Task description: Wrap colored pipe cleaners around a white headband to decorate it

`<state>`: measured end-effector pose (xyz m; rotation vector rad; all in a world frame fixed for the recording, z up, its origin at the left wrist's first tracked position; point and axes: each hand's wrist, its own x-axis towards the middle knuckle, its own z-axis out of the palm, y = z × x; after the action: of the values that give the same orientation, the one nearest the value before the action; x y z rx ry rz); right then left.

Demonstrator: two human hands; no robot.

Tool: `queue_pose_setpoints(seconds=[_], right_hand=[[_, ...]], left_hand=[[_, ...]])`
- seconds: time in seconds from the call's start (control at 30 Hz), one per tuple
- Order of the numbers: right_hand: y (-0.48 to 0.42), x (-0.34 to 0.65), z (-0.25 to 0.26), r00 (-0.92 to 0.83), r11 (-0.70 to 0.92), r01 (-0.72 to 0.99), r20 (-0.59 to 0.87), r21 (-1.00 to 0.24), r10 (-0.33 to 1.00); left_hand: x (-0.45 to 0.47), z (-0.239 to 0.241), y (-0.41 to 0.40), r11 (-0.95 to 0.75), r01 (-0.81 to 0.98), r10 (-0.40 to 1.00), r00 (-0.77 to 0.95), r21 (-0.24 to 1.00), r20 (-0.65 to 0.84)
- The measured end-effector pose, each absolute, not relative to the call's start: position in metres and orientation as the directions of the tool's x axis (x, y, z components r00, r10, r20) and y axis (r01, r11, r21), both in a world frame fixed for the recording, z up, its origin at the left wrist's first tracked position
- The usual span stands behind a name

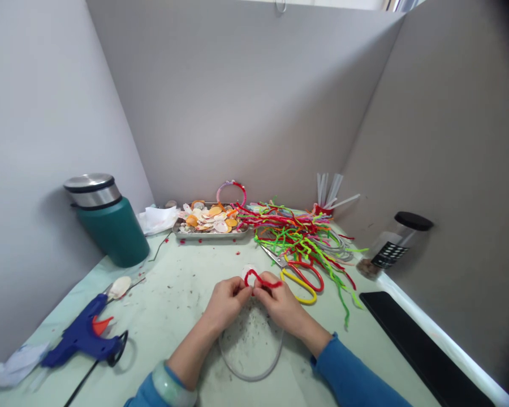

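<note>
My left hand (228, 302) and my right hand (275, 299) meet at the middle of the table, fingertips pinched close together. Between them a red pipe cleaner (254, 273) curls into a small loop, its loose end lying over my right fingers. A thin grey hoop (252, 379) runs from under both hands toward me; its far part is hidden by the fingers. Just behind the loop is a pale round piece (249, 271), too small to name. Scissors (299, 274) with one red and one yellow handle lie right beside my right hand.
Behind stands a metal tray (212, 236) of shells, with a decorated hoop (232, 183) behind it. Pipe cleaners (301, 232) are heaped at the right. A blue glue gun (82, 333) and green bottle (110, 226) are left; a jar (392, 246) and black strip (419, 345) right.
</note>
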<state>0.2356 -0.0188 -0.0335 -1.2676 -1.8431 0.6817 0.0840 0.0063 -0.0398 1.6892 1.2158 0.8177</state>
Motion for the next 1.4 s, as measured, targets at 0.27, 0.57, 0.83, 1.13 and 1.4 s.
queue_pose_setpoints(seconds=[0.27,0.57,0.83,1.13,1.4], right_hand=[[-0.021,0.236,-0.039,-0.275,0.514,0.565,0.439,-0.646,0.855],[-0.014,0.239,-0.038,-0.165,0.356,0.235,0.324,-0.904,0.932],[0.0,0.255,-0.04,0.14,0.227,0.416,0.309,-0.88,0.941],[0.013,0.274,-0.04,0.193,0.21,0.553,0.37,-0.806,0.909],[0.011,0.282,-0.04,0.179,0.346,0.635,0.567,-0.691,0.804]], left_hand=[[0.083,-0.043,0.008,-0.126,0.331,0.952,0.305,0.935,0.02],[0.084,-0.041,0.008,-0.11,0.359,0.962,0.271,0.927,0.009],[0.083,-0.043,0.008,-0.094,0.373,0.961,0.278,0.923,-0.015],[0.083,-0.044,0.008,-0.104,0.387,0.959,0.282,0.916,-0.011],[0.081,-0.036,0.008,0.006,0.275,0.954,0.288,0.961,-0.089]])
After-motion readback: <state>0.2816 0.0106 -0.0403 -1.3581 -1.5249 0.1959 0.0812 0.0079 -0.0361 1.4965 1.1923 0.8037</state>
